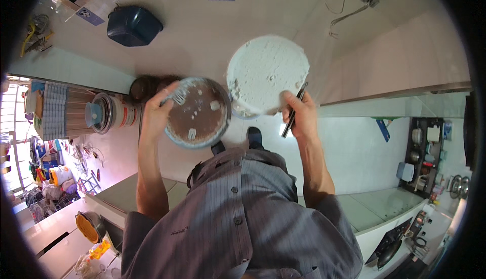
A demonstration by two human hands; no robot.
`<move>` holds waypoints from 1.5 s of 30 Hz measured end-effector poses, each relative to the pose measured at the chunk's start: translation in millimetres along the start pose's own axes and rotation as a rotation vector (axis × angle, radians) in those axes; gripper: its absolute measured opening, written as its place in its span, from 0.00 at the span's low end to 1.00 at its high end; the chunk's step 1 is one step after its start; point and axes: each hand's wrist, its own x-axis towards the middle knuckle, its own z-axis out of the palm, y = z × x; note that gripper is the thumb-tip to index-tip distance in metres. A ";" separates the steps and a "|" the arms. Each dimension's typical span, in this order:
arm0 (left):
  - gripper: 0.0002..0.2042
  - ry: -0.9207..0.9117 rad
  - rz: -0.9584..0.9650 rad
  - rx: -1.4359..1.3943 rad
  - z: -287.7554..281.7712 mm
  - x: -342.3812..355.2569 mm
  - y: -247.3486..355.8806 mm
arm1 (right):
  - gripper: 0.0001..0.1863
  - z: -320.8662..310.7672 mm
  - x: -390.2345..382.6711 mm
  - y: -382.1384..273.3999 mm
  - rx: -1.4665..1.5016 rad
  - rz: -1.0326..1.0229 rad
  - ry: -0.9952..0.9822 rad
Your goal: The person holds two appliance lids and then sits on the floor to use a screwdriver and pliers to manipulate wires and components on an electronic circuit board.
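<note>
My left hand (158, 114) is closed on the left rim of a round brown pan (202, 114), its fingers over the edge. The pan has a pale, powdery rim and several small white pieces scattered on its surface. My right hand (301, 113) grips the lower right edge of a round white disc (268, 74), whose face looks coated and lumpy. A slim dark tool (290, 123) crosses the same hand, tilted. Both round things are held apart from my body, side by side. Below the disc the rim of another pale vessel (245, 113) shows partly; the rest is hidden.
A dark blue tub (132, 26) sits beyond my left hand. Brown round pots (144, 89) lie behind the pan. At the left stand stacked containers (114, 112) beside a checked cloth (54, 109). A dark shelf rack (422, 155) holds kitchenware at the right. Loose wires (349, 15) hang far right.
</note>
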 end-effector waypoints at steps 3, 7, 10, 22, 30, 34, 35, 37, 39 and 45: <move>0.20 -0.133 -0.011 -0.002 10.2 2.5 -13.9 | 0.13 16.2 -9.0 1.8 -0.012 0.055 -0.036; 0.18 -0.178 -0.035 -0.012 22.2 2.8 -1.0 | 0.13 27.8 -21.1 2.9 0.010 0.093 -0.107; 0.19 -0.143 -0.065 -0.136 34.7 0.7 16.1 | 0.13 26.8 -25.8 -2.8 -0.044 0.158 -0.161; 0.16 -0.260 0.088 -0.116 30.2 -6.2 43.5 | 0.13 19.8 -27.5 5.4 0.022 0.209 -0.207; 0.14 -0.266 0.040 -0.067 39.7 -5.5 46.0 | 0.13 22.3 -34.0 -3.9 -0.072 0.185 -0.190; 0.10 -0.206 -0.027 -0.075 41.6 -5.7 42.1 | 0.15 29.6 -42.3 -19.4 -0.216 0.203 -0.208; 0.10 -0.195 -0.047 -0.141 44.1 -5.3 40.2 | 0.15 30.2 -45.6 -26.4 -0.262 0.183 -0.211; 0.09 -0.196 -0.092 -0.225 43.7 -2.7 32.7 | 0.16 31.9 -50.7 -35.5 -0.347 0.145 -0.221; 0.10 -0.213 -0.110 -0.270 43.3 -0.6 26.4 | 0.17 27.6 -45.5 -41.0 -0.361 0.086 -0.196; 0.11 -0.264 -0.146 -0.329 41.9 2.2 22.4 | 0.15 17.3 -21.1 -61.3 -0.258 -0.008 -0.217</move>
